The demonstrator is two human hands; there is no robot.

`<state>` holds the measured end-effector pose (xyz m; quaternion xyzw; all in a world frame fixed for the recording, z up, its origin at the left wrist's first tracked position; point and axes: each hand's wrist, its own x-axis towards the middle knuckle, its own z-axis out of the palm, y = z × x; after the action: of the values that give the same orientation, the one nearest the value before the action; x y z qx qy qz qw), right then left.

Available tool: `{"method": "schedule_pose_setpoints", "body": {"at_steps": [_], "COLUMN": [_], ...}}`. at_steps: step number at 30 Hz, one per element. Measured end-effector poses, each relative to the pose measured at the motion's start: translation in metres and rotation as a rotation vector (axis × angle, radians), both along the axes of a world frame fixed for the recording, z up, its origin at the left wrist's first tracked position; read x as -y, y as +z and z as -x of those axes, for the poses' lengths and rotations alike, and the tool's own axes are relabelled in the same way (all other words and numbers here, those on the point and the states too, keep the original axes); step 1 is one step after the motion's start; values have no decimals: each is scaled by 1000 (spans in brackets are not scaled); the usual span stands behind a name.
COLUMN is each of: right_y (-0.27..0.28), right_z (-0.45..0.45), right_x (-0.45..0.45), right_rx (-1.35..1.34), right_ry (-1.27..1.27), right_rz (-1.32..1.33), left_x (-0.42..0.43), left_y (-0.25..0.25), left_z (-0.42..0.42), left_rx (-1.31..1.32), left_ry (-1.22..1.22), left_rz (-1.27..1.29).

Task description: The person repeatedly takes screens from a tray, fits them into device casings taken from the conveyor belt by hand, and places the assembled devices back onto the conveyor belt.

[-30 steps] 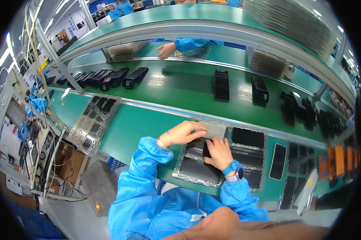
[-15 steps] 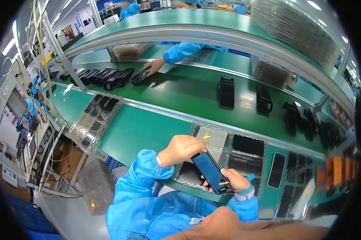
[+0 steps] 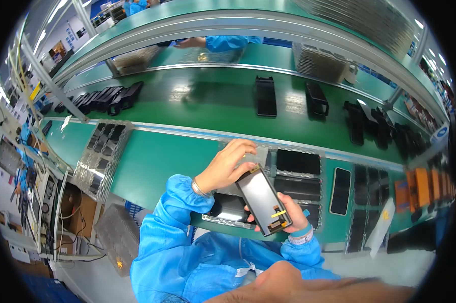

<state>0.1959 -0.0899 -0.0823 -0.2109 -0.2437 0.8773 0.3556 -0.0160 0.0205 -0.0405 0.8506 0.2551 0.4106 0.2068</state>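
Note:
A phone display panel, face tilted up, shows a bright reflecting surface with a flex cable and yellow tape strip near its lower end. My right hand grips its lower part, thumb along the right edge and fingertips showing at the left. My left hand is at the panel's top end, thumb by the edge, fingers bent and apart from the thumb. Beneath the hands lies a clear plastic tray with dark panels in its compartments. To its right lies a white-edged phone.
Beyond the bench, a green belt carries black fixtures. A co-worker's hand is behind it. Other clear trays lie left and right. Orange holders stand far right. A metal shelf rail crosses above.
The view has shifted, and the panel's surface has turned from dark blue to bright. My left fingers have opened away from its top. The co-worker's hand has left the belt fixture and drawn back.

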Motion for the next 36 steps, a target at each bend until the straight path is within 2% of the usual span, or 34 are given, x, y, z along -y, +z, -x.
{"method": "schedule_pose_setpoints", "body": {"at_steps": [4,10,13,15,16,19,22,25,26,30,36], "right_y": [-12,-18,-21,-17,-20,-16,-15,-15,-14,-8,-5], "right_z": [-2,2,3,4,4,5,3,6,7,6,12], "right_x": [2,3,4,4,2,3,1,-1,-1,-2,-2], "right_rx": [18,-160,-230,-287,-292,-201,-190,-54,21,151,198], "right_ry": [39,29,-60,-189,-246,-391,-396,-483,-512,-582,-577], "right_rz": [-20,68,77,109,44,79,31,-85,-128,-241,-360], "left_x": [-4,-3,-22,-50,-60,-67,-61,-45,-37,32,67], "left_y": [-6,-26,-43,-73,-88,-110,-99,-76,-71,-21,-13], "left_z": [-3,-6,-6,1,4,10,12,0,-3,-27,-48], "left_rx": [-52,-249,-99,-82,-72,-353,-382,-302,-175,-2,7], "left_ry": [-88,70,196,288,333,476,513,630,498,18,59], "left_rz": [-57,-606,-223,2,113,1,-43,-214,-204,-56,-64]}}
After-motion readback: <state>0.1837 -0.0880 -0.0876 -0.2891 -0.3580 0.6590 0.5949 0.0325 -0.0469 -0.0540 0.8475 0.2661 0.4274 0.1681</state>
